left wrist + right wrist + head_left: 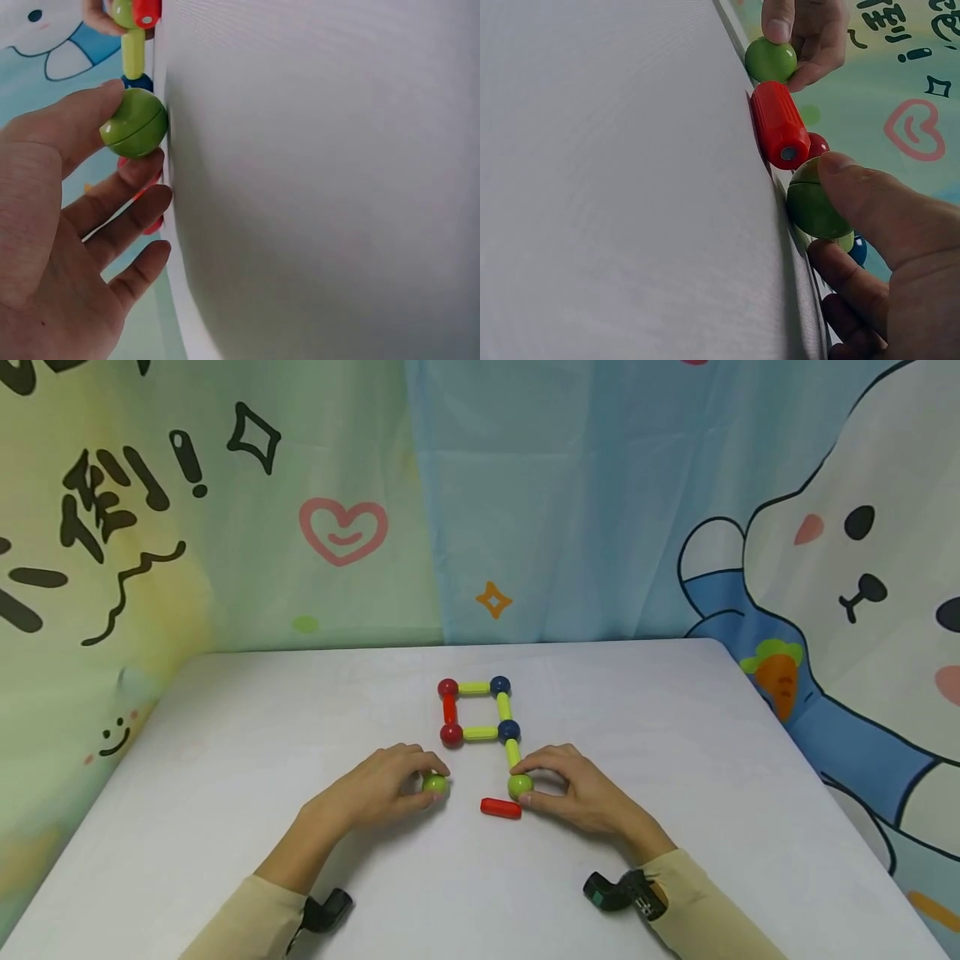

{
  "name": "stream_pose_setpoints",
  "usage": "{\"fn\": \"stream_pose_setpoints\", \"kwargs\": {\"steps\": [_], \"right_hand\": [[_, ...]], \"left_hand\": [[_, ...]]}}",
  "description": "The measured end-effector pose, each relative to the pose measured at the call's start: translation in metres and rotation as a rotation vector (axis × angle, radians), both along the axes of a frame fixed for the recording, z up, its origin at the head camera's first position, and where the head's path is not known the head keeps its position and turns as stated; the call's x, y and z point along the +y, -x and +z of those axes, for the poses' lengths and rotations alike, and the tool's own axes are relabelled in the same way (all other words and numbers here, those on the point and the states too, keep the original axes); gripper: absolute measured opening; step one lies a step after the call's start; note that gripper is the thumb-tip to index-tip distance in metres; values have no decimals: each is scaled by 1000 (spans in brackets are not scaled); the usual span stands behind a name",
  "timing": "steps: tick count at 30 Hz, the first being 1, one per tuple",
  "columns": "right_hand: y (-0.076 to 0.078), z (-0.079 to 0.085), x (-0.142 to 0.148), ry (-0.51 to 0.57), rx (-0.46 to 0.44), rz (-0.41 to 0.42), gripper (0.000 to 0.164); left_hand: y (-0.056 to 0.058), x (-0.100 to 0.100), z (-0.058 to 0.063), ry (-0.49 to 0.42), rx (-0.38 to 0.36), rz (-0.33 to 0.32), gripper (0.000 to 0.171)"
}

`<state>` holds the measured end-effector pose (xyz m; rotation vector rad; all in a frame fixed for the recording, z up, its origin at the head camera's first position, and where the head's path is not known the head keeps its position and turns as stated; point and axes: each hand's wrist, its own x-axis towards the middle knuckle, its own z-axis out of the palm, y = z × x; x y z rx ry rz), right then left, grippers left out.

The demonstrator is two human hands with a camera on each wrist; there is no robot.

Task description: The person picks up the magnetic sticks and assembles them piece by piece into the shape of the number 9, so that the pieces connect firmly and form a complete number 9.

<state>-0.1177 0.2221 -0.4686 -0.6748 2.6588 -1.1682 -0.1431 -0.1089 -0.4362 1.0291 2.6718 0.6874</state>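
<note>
My left hand (390, 783) pinches a green ball (136, 124) between thumb and forefinger, low at the table, left of the built shape. My right hand (581, 789) pinches another green ball (520, 787), which sits at the near end of a yellow-green rod (513, 752). That rod joins a dark blue ball (508, 730) at a corner of a square of rods and balls. Red balls (452, 735) stand at the square's left corners, with a red rod (449, 709) between them. A loose red rod (500, 808) lies just left of my right thumb; its end shows a metal disc.
The shape lies flat on a white table (300, 710). Behind the table hangs a printed curtain (510, 510) with a cartoon rabbit on the right. A dark wrist camera (327, 911) sits at the left cuff, another wrist camera (626, 893) at the right.
</note>
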Motion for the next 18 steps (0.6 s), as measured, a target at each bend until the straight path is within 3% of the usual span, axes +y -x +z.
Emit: {"fn": "stream_pose_setpoints", "kwargs": {"steps": [9,18], "right_hand": [[0,-1,-1,-6,-7,-2,32],[0,0,0,-18,-2,-3,32]], "left_hand": [[1,-2,-2,-12,-34,5,29],[1,10,-1,-21,20,17,40]]}}
